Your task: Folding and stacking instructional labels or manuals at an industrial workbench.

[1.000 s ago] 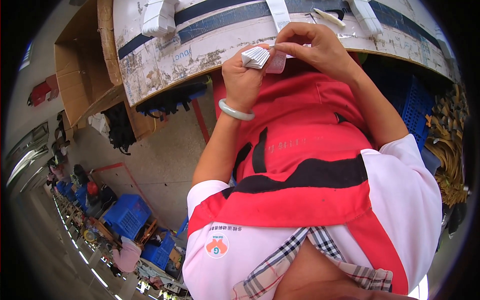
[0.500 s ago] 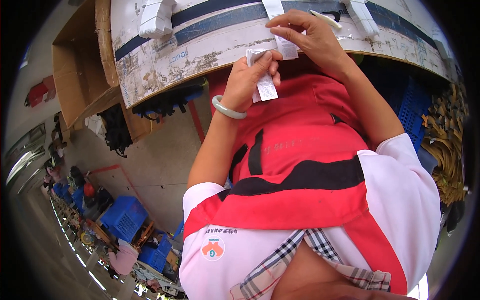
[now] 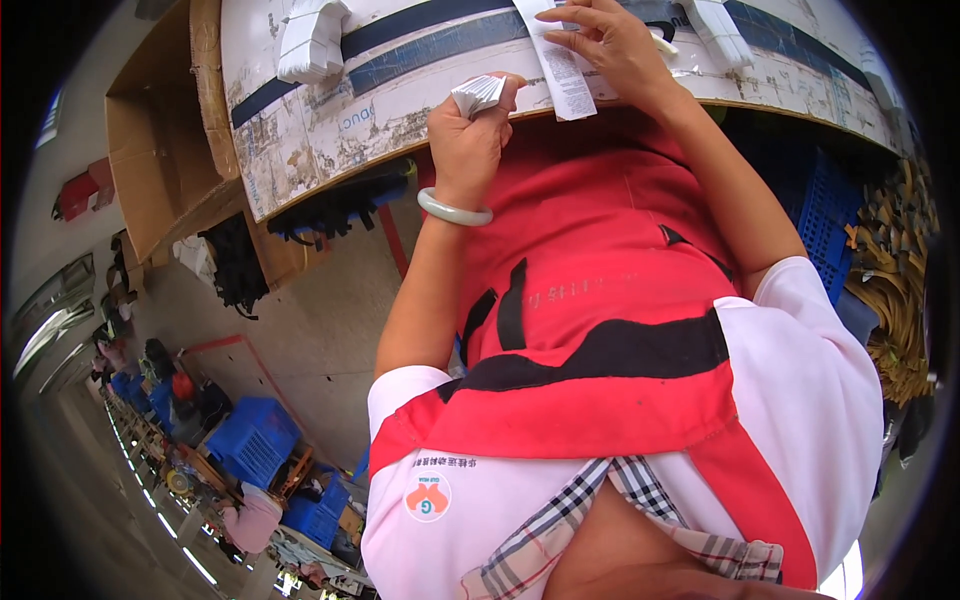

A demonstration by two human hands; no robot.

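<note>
My left hand (image 3: 468,140), with a pale bangle (image 3: 455,208) at the wrist, is closed around a folded stack of white labels (image 3: 478,94), whose edges fan out at the top. Beside it, a long white label strip (image 3: 566,82) with small print runs down the table and ends over the front edge. The fingers of my right hand (image 3: 612,48) are stretched and apart, with thumb and forefinger tips over the strip. Whether they press on it is hard to make out. A small white object (image 3: 664,44) lies partly hidden behind that hand.
The worn table (image 3: 300,150) carries white bundles at left (image 3: 312,48) and right (image 3: 718,36). A cardboard box (image 3: 160,140) stands left of it, and a blue crate (image 3: 828,225) sits below at right beside yellowish-brown strips (image 3: 895,290). A co-worker in pink (image 3: 250,522) is farther off.
My left hand has moved left and turned upward, carrying the folded labels away from the strip; their hanging end no longer shows. My right hand has shifted slightly up the strip.
</note>
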